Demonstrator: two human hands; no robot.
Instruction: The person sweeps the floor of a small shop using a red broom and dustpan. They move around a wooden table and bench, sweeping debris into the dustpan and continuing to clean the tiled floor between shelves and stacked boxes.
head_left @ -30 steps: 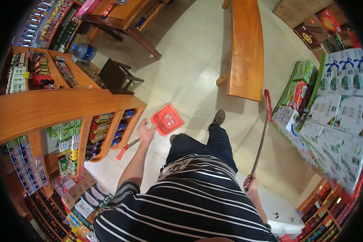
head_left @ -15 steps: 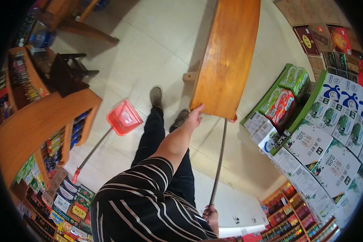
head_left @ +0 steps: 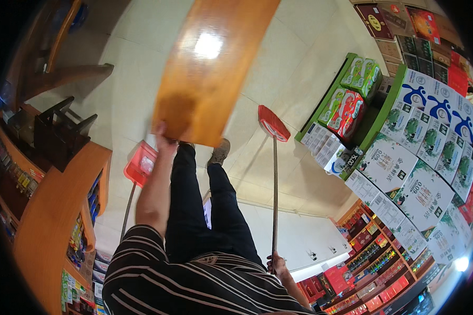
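Note:
A long varnished wooden bench (head_left: 210, 73) runs away from me at the upper middle, glare on its top. My left hand (head_left: 165, 139) grips its near left corner; the fingers are blurred and partly behind the wood. Low on the right, my right hand (head_left: 277, 264) is wrapped round the handle of a broom (head_left: 275, 189). The red broom head (head_left: 273, 124) rests on the floor to the right of the bench. Left of my legs lies a red dustpan (head_left: 140, 161) with a long handle, partly covered by my left forearm.
A curved wooden counter (head_left: 63, 205) with goods beneath it stands on the left, a dark stool (head_left: 63, 128) behind it. Stacked white cartons (head_left: 383, 163) and a green-edged shelf of packs (head_left: 347, 105) line the right. White cabinet doors (head_left: 299, 239) and bottle shelves lie lower right.
My left hand has swung the bench leftward, so its near end moved from right of my feet to in front of them. The broom head, partly hidden before, now shows fully.

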